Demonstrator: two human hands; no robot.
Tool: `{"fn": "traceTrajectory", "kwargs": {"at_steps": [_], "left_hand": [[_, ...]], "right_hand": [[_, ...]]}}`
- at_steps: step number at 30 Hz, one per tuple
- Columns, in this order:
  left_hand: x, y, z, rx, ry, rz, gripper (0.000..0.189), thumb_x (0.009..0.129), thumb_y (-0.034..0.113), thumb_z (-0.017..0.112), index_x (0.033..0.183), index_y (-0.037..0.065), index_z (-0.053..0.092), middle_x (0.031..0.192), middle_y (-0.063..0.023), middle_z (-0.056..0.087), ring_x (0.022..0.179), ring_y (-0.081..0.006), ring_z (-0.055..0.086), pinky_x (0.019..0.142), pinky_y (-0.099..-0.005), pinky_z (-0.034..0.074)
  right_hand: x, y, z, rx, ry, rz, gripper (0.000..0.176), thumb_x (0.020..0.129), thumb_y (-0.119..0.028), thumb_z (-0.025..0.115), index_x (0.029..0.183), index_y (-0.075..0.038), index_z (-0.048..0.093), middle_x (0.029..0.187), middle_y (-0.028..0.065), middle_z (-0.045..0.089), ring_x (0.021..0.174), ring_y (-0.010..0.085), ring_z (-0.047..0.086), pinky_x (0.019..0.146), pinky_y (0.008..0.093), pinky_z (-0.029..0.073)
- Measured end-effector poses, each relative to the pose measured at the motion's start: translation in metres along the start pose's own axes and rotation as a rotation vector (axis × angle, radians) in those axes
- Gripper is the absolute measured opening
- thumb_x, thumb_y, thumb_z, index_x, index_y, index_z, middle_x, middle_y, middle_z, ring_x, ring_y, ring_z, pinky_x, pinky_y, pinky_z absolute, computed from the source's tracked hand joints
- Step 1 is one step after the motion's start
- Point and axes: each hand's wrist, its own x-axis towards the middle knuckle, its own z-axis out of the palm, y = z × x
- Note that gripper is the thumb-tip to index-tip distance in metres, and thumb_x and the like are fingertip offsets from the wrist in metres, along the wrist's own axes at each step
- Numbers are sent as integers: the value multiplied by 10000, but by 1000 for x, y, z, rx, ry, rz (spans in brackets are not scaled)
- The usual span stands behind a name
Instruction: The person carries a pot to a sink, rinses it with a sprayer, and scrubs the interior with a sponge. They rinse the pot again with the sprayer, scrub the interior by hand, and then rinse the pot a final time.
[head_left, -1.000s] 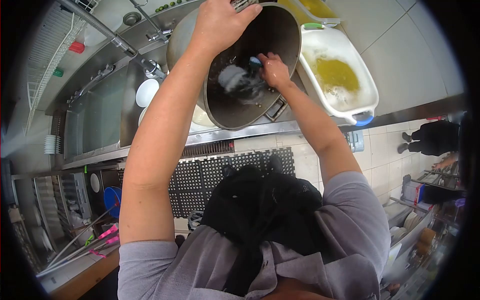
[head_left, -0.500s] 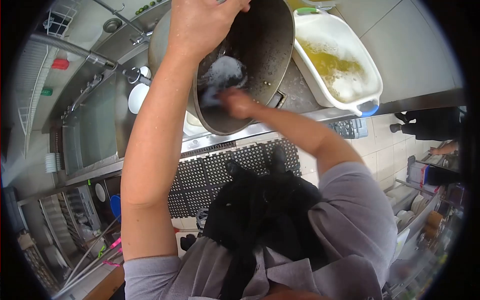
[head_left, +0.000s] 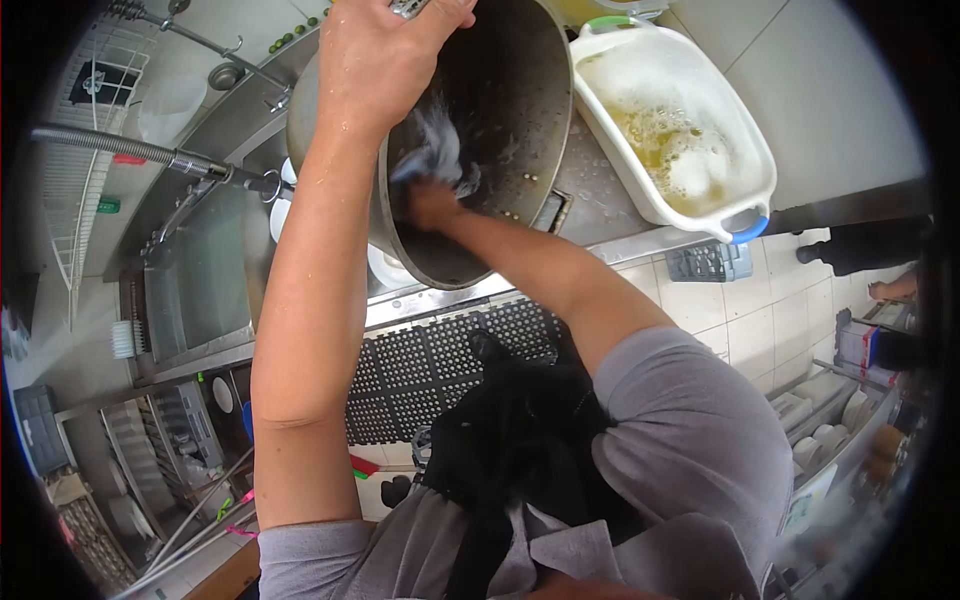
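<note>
A large dark wok [head_left: 510,110] is tilted on its side at the sink's edge, its inside facing right. At its upper rim my left hand [head_left: 385,60] is closed round a metal part that looks like its handle. Inside the lower part of the wok my right hand [head_left: 430,203] presses a bluish-white cloth [head_left: 435,155], blurred and sudsy, against the metal; its fingers are partly hidden. Small pale bits stick to the wok near its right rim.
Right of the wok stands a white tub [head_left: 600,145] of foamy yellowish water. At left are a water-filled sink [head_left: 205,290], a spray hose [head_left: 120,145] and white dishes. A grey crate [head_left: 708,262] is on the floor; another person's legs [head_left: 870,247] show at far right.
My right hand has moved left and slightly down inside the wok, and the cloth has changed shape. My left hand keeps its hold at the rim. The whole view has shifted a little.
</note>
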Motion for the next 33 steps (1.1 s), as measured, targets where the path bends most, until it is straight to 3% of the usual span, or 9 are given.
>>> {"fn": "traceTrajectory", "kwargs": {"at_steps": [5,9,11,15,17,20,25,31,33], "left_hand": [[4,-2,2,-6,-27,-1,457,880,367,675,1102,-32,668,746,-63,670,688,-126,617,676,-285,486],[2,3,8,-49,-7,-17,448,867,348,699,1097,-35,672,726,-43,645,643,-116,595,620,-281,476],[1,6,10,-44,9,-44,440,863,337,705,1097,-35,673,722,-38,639,632,-114,590,604,-278,471],[-3,9,5,13,-11,-38,436,852,315,712,1100,-40,667,716,-38,637,634,-111,588,612,-277,478],[-2,9,4,40,18,-21,433,849,309,713,1096,-43,666,713,-39,637,639,-105,588,619,-272,481],[-5,5,5,-42,0,-42,412,850,299,703,1090,-34,666,780,-96,679,731,-173,649,687,-301,503],[-10,-2,-1,220,78,130,387,802,148,701,1162,15,644,1079,-195,687,1031,-330,659,887,-382,495],[-20,14,8,213,143,117,302,813,43,657,1113,8,664,1019,-141,708,965,-262,671,854,-340,500],[-8,-14,11,220,114,60,342,848,182,679,1147,16,682,955,-82,729,873,-147,644,823,-289,484]], "right_hand": [[-56,-48,-17,1012,79,-361,346,872,-210,560,1140,-7,641,1257,261,589,1182,343,560,1027,437,412],[-54,80,-30,-195,29,-612,390,834,-205,599,1184,-40,646,1271,210,593,1217,320,544,1016,408,433],[-58,92,-92,-519,-22,-297,417,821,-214,603,1205,-59,644,1319,179,562,1231,313,534,1043,396,423],[-84,78,-55,-631,244,-272,423,824,-180,594,1227,-55,622,1391,182,498,1255,339,502,1063,389,400],[-95,59,-25,27,46,-254,463,780,-194,611,1227,-76,635,1427,165,475,1304,318,468,1065,413,405],[-99,125,-33,-265,140,-580,479,762,-169,602,1229,-67,630,1410,172,496,1294,304,489,1057,415,414],[-125,127,-41,-403,317,-463,443,763,-190,603,1191,-91,661,1348,132,564,1229,296,553,1024,452,436],[-92,118,-67,-380,31,-293,446,802,-211,608,1228,-84,639,1371,131,548,1215,277,561,1051,505,381],[-66,110,-48,-648,426,-286,413,808,-231,606,1193,-88,656,1384,140,533,1237,275,546,1051,509,378]]}}
